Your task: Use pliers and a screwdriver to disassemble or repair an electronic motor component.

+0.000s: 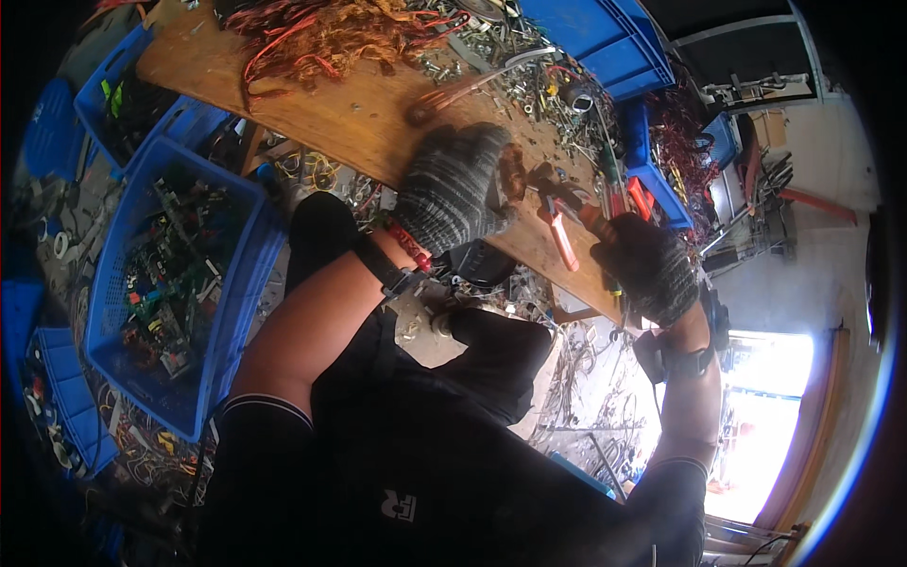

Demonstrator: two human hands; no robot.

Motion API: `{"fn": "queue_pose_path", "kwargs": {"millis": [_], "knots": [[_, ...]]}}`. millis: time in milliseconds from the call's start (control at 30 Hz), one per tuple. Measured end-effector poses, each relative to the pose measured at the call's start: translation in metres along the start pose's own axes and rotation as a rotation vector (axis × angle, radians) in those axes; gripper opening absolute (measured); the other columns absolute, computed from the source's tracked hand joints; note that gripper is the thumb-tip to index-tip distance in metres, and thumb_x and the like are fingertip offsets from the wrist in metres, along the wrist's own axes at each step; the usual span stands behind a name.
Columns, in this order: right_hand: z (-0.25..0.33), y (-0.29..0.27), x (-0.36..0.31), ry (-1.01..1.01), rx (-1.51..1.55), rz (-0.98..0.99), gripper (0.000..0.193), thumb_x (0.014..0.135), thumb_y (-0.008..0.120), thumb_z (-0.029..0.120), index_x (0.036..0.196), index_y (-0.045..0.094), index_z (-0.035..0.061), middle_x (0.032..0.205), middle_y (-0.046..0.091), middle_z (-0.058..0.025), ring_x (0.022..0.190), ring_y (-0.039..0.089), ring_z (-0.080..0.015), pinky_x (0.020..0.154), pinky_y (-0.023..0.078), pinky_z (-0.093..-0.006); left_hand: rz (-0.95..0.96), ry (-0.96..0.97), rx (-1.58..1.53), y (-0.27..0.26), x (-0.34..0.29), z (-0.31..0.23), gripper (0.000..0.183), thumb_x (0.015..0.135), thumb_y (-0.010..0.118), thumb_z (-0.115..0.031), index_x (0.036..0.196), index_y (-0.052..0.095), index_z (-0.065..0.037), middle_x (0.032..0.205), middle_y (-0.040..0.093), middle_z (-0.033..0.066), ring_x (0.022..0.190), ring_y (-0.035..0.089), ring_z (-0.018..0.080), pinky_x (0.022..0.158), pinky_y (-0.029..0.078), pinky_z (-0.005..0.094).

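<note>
My left hand (453, 181), in a grey knit glove, is closed over the near edge of the wooden table (368, 132). A small copper-brown piece (512, 172) sticks out at its fingertips; its exact kind is blurred. My right hand (650, 269), gloved alike, is closed on a pair of pliers (564, 238) with red-orange handles. The pliers' head points left, close to the copper-brown piece; whether the jaws touch it I cannot tell. More red-handled tools (640, 198) lie just beyond my right hand.
A tangle of stripped copper wire (340, 42) lies at the table's far side, beside heaped metal scrap (557, 104). Blue crates stand around: one with circuit boards (227, 312) at left, one (605, 42) at the far right, one by dark red wire (652, 170). Scrap litters the floor.
</note>
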State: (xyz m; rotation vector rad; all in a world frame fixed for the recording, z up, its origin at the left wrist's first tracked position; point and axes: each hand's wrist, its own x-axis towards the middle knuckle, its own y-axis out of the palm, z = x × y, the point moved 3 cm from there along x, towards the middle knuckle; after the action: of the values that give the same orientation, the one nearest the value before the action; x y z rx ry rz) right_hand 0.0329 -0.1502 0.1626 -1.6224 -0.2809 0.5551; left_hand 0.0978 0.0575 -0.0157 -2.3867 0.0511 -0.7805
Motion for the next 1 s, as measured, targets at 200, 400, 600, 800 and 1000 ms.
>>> {"fn": "queue_pose_path", "kwargs": {"millis": [200, 400, 600, 800, 1000], "knots": [[-0.008, -0.007, -0.027, 0.272, 0.325, 0.001, 0.018, 0.091, 0.076, 0.018, 0.106, 0.077, 0.0074, 0.099, 0.071, -0.0131, 0.078, 0.070, -0.0286, 0.066, 0.054, -0.0423, -0.051, 0.000, -0.037, 0.006, 0.000, 0.000, 0.095, 0.070, 0.093, -0.042, 0.146, 0.049, -0.007, 0.138, 0.062, 0.0193, 0.124, 0.062, 0.0367, 0.112, 0.042, 0.0532], [-0.001, 0.027, -0.029, -0.139, 0.590, 0.044, 0.027, 0.088, 0.077, 0.000, 0.114, 0.077, 0.0062, 0.099, 0.069, -0.0123, 0.070, 0.069, -0.0211, 0.054, 0.053, -0.0328, -0.124, 0.056, 0.034, 0.012, -0.002, 0.002, 0.079, 0.076, 0.085, -0.031, 0.143, 0.050, -0.007, 0.135, 0.061, 0.0206, 0.115, 0.063, 0.0361, 0.101, 0.046, 0.0529], [-0.016, 0.063, -0.021, 0.026, 0.641, 0.027, 0.047, 0.079, 0.080, -0.005, 0.122, 0.077, 0.0121, 0.104, 0.070, -0.0139, 0.078, 0.071, -0.0290, 0.062, 0.057, -0.0365, -0.154, 0.018, 0.007, 0.012, 0.000, 0.003, 0.059, 0.081, 0.073, -0.018, 0.136, 0.054, -0.006, 0.125, 0.066, 0.0192, 0.096, 0.068, 0.0382, 0.089, 0.050, 0.0544], [-0.027, 0.058, -0.016, 0.002, 0.568, 0.044, 0.047, 0.078, 0.083, 0.001, 0.122, 0.076, 0.0117, 0.108, 0.072, -0.0143, 0.092, 0.072, -0.0338, 0.075, 0.061, -0.0408, -0.128, 0.011, 0.009, 0.008, 0.000, -0.001, 0.063, 0.080, 0.074, -0.018, 0.138, 0.054, -0.005, 0.131, 0.064, 0.0196, 0.102, 0.067, 0.0373, 0.093, 0.049, 0.0534], [-0.020, 0.040, -0.014, -0.280, 0.087, -0.066, 0.042, 0.079, 0.082, 0.007, 0.121, 0.077, 0.0104, 0.109, 0.072, -0.0133, 0.093, 0.072, -0.0320, 0.077, 0.062, -0.0403, -0.078, 0.041, -0.022, 0.001, 0.000, -0.005, 0.075, 0.075, 0.082, -0.024, 0.142, 0.053, -0.010, 0.137, 0.061, 0.0182, 0.118, 0.064, 0.0363, 0.101, 0.048, 0.0519]]}}
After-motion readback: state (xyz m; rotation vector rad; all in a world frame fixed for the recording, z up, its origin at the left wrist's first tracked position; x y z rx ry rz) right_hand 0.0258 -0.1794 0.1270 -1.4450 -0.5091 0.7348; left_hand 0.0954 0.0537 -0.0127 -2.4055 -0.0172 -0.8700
